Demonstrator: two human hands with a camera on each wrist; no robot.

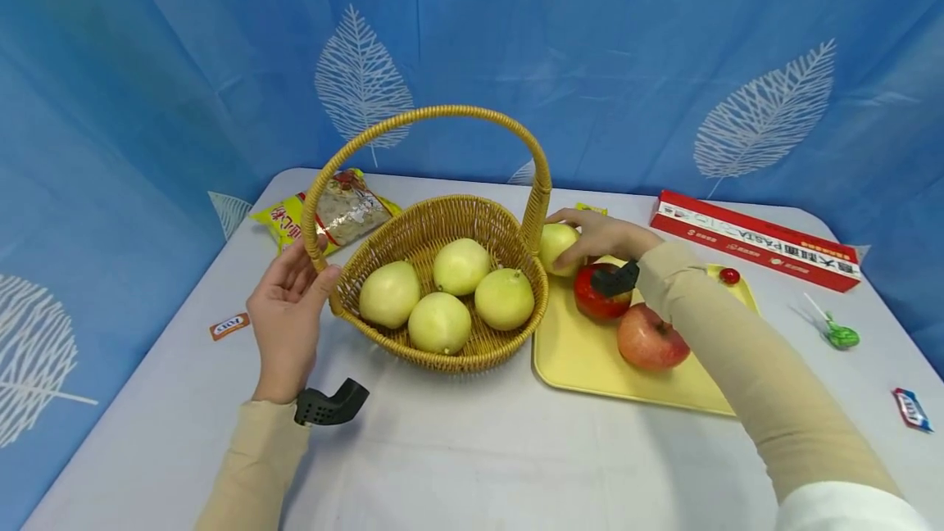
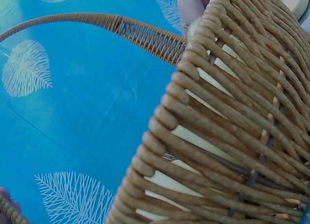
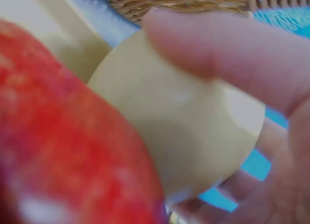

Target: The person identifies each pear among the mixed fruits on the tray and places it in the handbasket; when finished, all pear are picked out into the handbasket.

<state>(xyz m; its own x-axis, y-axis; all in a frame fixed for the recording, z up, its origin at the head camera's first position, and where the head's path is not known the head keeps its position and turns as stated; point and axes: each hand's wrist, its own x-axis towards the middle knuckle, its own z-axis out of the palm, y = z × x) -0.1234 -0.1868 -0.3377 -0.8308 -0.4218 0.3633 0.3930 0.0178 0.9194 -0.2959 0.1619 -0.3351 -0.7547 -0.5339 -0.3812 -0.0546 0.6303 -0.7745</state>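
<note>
A woven basket [image 1: 457, 363] with a tall arched handle [image 1: 453, 111] holds several pale yellow-green pears [image 1: 440, 323]. My left hand [image 1: 289, 310] grips the left foot of the handle, thumb on the near side and fingers behind. In the left wrist view, the basket's side [image 2: 232, 107] fills the right half. My right hand [image 1: 601, 234] holds another pear [image 1: 558, 247] just right of the basket, over the back left of a yellow tray [image 1: 590, 388]. A dark red apple [image 1: 599, 301] lies beside that pear. Nearer the front of the tray is a pinkish apple [image 1: 649, 340].
Behind the basket lies a yellow snack bag [image 1: 347, 207]. A long red pasta box [image 1: 755, 240] is at the back right. On the right are a green lollipop [image 1: 841, 334] and a small wrapped candy [image 1: 912, 410]; an orange wrapped candy [image 1: 229, 326] lies left. Blue curtains stand behind the table.
</note>
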